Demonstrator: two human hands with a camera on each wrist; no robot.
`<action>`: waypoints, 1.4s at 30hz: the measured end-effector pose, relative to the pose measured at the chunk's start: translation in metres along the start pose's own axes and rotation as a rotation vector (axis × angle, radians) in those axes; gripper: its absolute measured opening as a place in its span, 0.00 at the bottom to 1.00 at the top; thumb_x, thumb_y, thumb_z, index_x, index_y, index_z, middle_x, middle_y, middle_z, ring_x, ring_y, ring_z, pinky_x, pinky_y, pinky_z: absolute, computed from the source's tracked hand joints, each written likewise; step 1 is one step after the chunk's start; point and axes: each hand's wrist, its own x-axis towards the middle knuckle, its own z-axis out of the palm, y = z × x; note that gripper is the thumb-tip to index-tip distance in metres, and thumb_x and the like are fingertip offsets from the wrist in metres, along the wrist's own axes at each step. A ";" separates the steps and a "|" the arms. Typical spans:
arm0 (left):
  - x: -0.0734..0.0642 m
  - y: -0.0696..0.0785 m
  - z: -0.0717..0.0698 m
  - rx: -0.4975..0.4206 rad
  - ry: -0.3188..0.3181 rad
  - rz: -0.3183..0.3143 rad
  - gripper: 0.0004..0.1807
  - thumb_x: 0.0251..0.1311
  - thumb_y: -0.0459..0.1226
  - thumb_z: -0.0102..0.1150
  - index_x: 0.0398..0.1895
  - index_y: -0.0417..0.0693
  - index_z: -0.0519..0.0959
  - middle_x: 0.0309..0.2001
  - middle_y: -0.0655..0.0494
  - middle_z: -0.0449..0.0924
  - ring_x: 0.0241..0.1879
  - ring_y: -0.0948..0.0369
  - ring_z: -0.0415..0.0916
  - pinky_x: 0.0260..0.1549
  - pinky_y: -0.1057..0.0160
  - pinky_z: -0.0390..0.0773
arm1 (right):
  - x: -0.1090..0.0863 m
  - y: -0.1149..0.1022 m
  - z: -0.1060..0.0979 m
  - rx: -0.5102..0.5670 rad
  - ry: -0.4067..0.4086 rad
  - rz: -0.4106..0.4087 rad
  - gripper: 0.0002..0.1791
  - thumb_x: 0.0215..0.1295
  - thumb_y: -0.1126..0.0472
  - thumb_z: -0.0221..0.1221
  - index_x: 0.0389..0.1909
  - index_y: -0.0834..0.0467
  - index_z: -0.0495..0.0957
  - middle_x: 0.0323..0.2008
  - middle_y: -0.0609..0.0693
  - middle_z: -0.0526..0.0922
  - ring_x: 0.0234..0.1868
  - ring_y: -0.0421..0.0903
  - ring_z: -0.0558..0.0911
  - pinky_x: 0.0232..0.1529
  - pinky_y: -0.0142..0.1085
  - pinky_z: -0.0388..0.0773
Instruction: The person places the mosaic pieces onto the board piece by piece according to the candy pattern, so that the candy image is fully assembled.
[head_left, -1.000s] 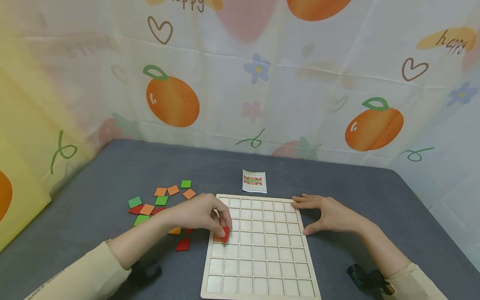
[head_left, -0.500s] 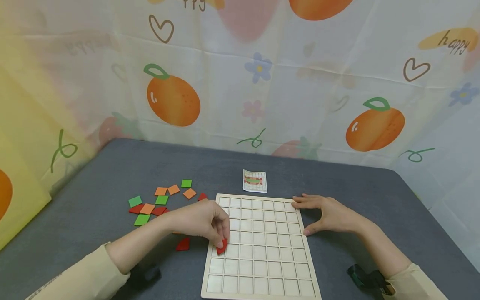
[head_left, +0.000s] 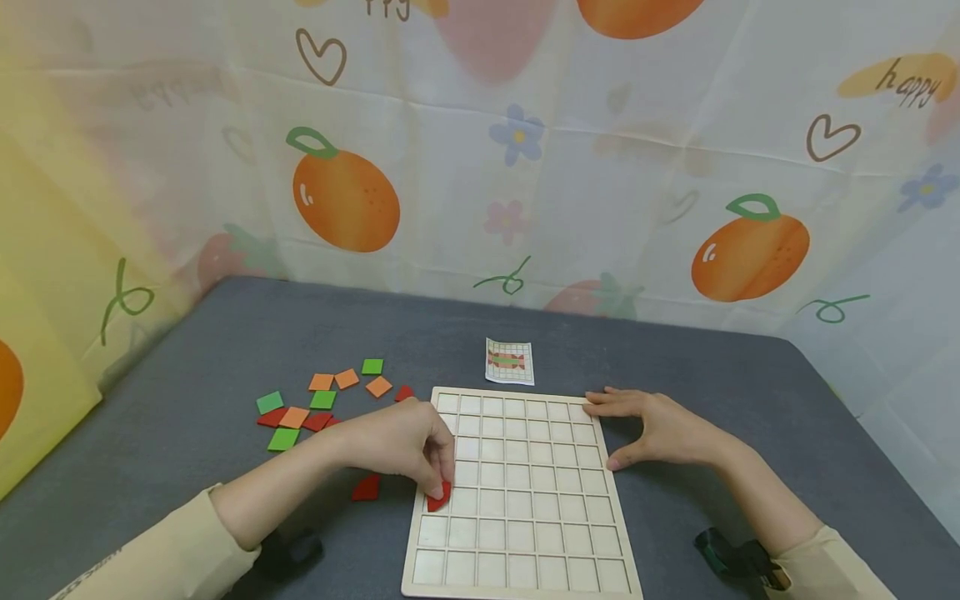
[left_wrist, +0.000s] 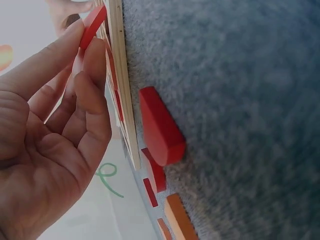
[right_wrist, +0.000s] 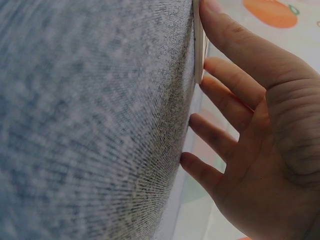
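My left hand pinches a red tile with one rounded side between thumb and fingertips, over a left-edge square of the wooden grid board. In the left wrist view the same red tile is tilted between the fingertips. Other red pieces show along the board's edge there, mostly hidden from the head view by the hand. My right hand rests at the board's upper right edge, thumb and fingers spread. Its thumb lies along the board's edge in the right wrist view.
Loose green tiles, orange tiles and red tiles lie left of the board on the dark grey table. A small card with a candy pattern on a grid lies behind the board. A patterned cloth hangs behind.
My left hand has moved the red tile toward me along the board's left side, then slightly left, turning it from steeply tilted to flatter. The right hand has stayed put.
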 end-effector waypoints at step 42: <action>-0.004 -0.007 0.007 0.060 0.081 -0.010 0.07 0.45 0.30 0.74 0.18 0.50 0.85 0.19 0.60 0.83 0.17 0.71 0.71 0.18 0.73 0.67 | 0.000 0.001 0.000 -0.010 0.000 0.001 0.48 0.44 0.34 0.71 0.67 0.48 0.72 0.72 0.50 0.69 0.76 0.62 0.60 0.67 0.68 0.59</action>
